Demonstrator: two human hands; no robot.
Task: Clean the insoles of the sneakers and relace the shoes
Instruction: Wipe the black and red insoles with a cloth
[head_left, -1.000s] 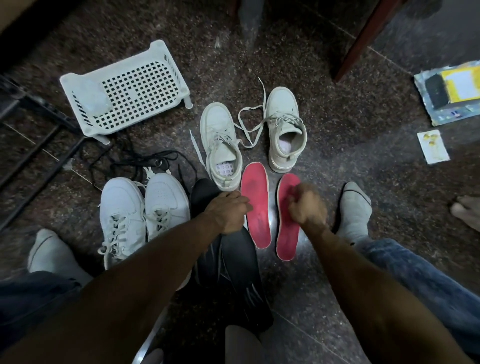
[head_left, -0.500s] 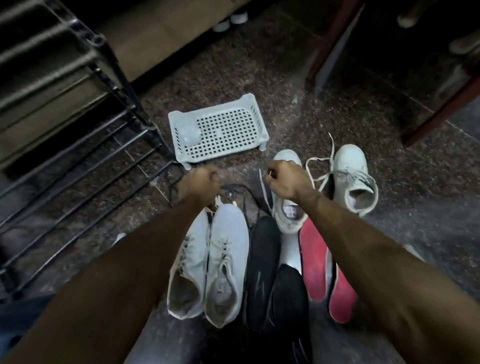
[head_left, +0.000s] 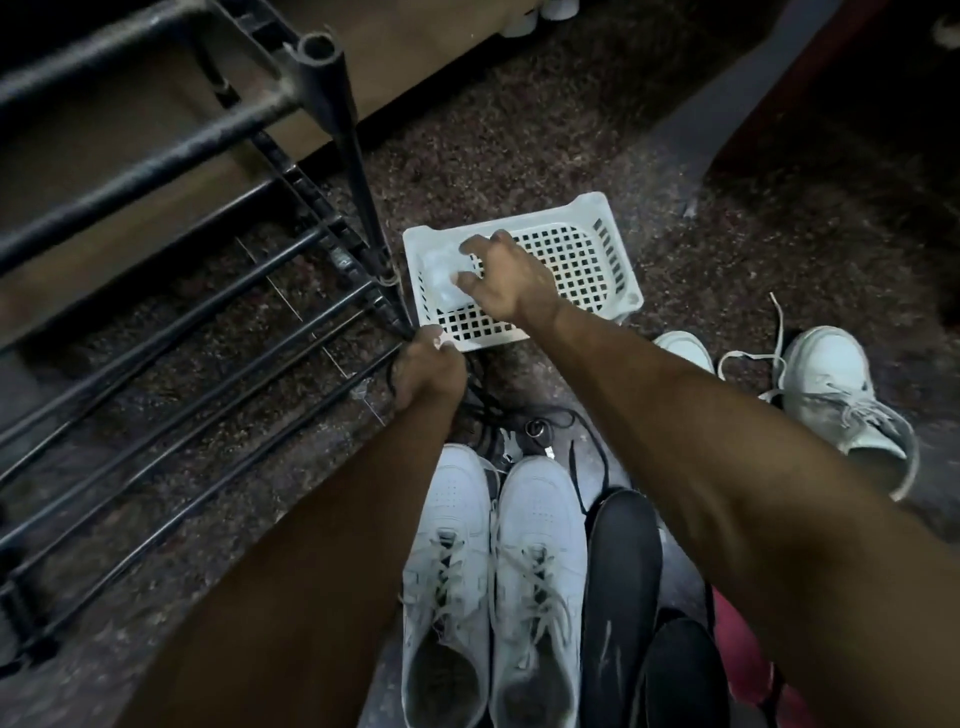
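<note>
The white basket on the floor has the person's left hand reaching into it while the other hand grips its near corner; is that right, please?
Not quite: the head view shows the right hand reaching into the white basket, fingers spread over a pale object. The left hand is closed at its near corner.

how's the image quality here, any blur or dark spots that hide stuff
Head view: dim, uneven light; the top right corner falls to near black. Motion blur smears the black rack and softens the right hand over the pale item in the white basket, so that item cannot be identified. Wide-angle distortion stretches both forearms. The white sneakers read clearly.
</note>
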